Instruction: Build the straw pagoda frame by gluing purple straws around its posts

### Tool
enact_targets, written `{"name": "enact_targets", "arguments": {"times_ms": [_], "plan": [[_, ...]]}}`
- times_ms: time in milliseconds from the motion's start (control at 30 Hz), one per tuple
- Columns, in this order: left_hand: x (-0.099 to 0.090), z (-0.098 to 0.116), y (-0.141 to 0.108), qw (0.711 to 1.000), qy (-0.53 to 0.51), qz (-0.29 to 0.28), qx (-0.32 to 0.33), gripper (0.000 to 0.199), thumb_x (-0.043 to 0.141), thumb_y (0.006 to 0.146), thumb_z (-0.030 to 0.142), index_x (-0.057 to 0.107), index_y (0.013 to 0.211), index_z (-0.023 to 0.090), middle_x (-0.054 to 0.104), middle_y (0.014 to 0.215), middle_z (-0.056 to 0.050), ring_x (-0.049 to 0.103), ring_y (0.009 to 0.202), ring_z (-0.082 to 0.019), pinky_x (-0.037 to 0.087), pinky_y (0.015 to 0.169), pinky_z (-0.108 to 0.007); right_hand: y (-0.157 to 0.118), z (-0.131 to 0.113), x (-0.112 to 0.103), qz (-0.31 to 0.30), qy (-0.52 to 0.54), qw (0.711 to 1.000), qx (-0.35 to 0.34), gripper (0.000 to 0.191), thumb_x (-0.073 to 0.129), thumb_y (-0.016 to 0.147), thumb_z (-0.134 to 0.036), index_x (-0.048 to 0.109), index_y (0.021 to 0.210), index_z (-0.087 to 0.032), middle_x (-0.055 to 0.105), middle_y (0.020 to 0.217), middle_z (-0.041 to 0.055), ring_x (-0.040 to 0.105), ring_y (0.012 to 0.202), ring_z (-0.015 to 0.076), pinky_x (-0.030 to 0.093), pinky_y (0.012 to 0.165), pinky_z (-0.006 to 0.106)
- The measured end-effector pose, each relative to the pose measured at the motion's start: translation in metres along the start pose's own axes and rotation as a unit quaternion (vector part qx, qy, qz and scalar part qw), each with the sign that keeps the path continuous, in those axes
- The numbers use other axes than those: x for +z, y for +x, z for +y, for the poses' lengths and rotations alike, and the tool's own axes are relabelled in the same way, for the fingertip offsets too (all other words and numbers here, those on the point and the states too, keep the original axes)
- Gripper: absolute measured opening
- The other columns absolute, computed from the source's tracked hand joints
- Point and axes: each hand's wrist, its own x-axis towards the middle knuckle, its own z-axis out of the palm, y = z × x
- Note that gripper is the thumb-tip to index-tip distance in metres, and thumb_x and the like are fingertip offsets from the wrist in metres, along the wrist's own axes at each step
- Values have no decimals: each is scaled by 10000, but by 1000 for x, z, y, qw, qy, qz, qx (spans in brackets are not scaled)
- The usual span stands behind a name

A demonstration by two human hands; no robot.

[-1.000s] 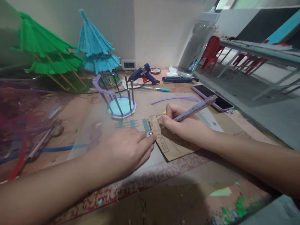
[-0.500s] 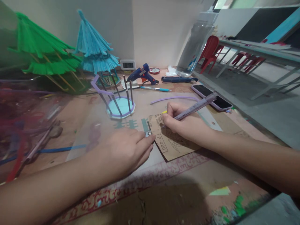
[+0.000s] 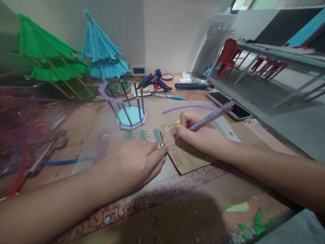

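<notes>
My right hand [image 3: 200, 134] grips a pale purple pen [image 3: 210, 117], its tip down at the printed brown cardboard piece [image 3: 185, 166]. The pen leans back to the right. My left hand [image 3: 134, 159] lies palm down at the cardboard's left edge, fingers closed together over what look like scissors; only a round metal rivet and a short blade of the scissors [image 3: 161, 144] show past the fingertips. Just beyond, an octagonal light-blue base [image 3: 130, 117] with a purple rim carries several dark upright sticks. A bent purple strip [image 3: 111, 96] rests at their tops.
Behind stand a blue glue gun [image 3: 154, 81], a blue pen [image 3: 169, 96], a dark blue cutter [image 3: 194, 86] and a large clear bottle [image 3: 210, 51]. A phone [image 3: 230, 105] lies right. Green [image 3: 45, 47] and blue [image 3: 103, 44] tiered roof models stand at left, near a blurred plastic bag [image 3: 30, 125].
The pen's upper end has dipped very slightly in my right hand. My left hand and the cardboard stay where they were.
</notes>
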Motion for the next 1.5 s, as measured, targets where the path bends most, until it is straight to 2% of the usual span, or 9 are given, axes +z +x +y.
{"name": "enact_targets", "arguments": {"times_ms": [467, 1200, 1500], "plan": [[0, 1, -2, 1000, 6, 4, -1, 248, 476, 1007, 268, 693, 1064, 162, 670, 724, -41, 630, 615, -233, 426, 529, -367, 0, -1, -1, 6, 14, 1000, 22, 246, 564, 823, -250, 398, 642, -234, 444, 546, -68, 438, 553, 114, 296, 542, 278], [0, 0, -1, 1000, -7, -4, 2, 245, 482, 1000, 246, 694, 1077, 147, 675, 734, -48, 646, 618, -248, 456, 515, -385, 2, 1, -1, 9, -6, 1000, -2, 261, 558, 825, -269, 378, 638, -239, 407, 555, -68, 401, 554, 119, 290, 535, 287], [-1, 0, -1, 1000, -6, 1, 3, 253, 482, 1002, 254, 701, 1066, 144, 679, 736, -55, 641, 619, -242, 447, 513, -375, 1, 1, -2, 1, 0, 1000, -5, 270, 562, 803, -193, 365, 624, -239, 393, 554, -67, 383, 560, 119, 276, 541, 290]]}}
